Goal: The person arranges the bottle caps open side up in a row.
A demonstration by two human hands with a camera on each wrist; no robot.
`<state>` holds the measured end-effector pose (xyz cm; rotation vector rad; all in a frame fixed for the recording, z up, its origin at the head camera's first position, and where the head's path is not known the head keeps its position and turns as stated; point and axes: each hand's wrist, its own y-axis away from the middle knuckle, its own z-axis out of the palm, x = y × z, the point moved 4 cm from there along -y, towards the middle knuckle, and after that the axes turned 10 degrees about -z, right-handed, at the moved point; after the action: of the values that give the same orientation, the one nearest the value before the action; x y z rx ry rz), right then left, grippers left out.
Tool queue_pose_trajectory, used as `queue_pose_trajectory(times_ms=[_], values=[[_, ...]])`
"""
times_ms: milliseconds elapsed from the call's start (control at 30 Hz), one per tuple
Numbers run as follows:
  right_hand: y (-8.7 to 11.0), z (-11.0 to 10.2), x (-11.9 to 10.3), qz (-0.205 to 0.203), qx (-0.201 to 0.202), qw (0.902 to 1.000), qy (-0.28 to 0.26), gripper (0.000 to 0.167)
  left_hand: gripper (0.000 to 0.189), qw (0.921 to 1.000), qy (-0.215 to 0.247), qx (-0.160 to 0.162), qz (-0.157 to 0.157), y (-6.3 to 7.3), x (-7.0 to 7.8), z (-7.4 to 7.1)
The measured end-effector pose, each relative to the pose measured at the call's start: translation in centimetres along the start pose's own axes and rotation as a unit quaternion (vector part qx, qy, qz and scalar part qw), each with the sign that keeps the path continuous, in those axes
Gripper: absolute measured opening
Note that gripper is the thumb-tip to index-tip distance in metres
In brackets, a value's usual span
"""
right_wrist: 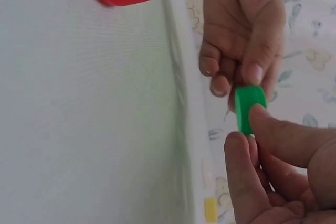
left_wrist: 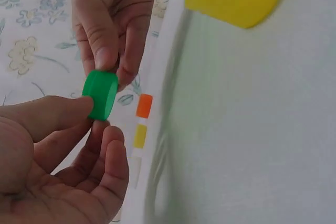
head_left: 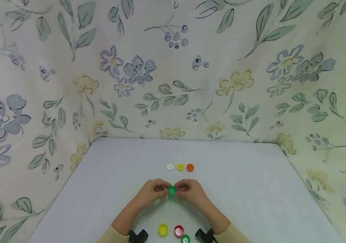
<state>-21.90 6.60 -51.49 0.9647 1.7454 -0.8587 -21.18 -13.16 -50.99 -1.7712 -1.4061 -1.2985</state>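
A green bottle cap [head_left: 171, 190] is held up between the two hands over the middle of the white table. My left hand [head_left: 152, 193] pinches it from the left with thumb and fingers. From the right, my right hand [head_left: 192, 193] pinches the same cap between thumb and fingertips. In the left wrist view the cap [left_wrist: 98, 96] stands on edge, its side wall turned to the camera. Beyond the hands lie a white cap [head_left: 170, 167], a yellow cap [head_left: 180, 167] and an orange cap [head_left: 190, 167] in a row.
Near the front edge of the white table [head_left: 246, 189] lie a yellow cap [head_left: 163, 230], a red cap [head_left: 178, 231] and another green cap [head_left: 185, 239], between the two forearms. A flowered cloth [head_left: 173, 74] hangs behind and along both sides of the table.
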Motion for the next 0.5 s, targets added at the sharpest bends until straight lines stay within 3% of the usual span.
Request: queue_pose_trajectory(times_ms=[167,500], values=[[-1.1,0.5,0.0,-0.014,0.032,0.9994,0.006,0.020,0.028,0.9994,-0.004,0.030,0.016,-0.5,0.0,-0.5],[-4.3,2.3,0.1,-0.011,0.105,0.9940,0.028,0.016,0.028,0.9908,-0.021,0.134,-0.003,-1.9,-1.3,-2.4]])
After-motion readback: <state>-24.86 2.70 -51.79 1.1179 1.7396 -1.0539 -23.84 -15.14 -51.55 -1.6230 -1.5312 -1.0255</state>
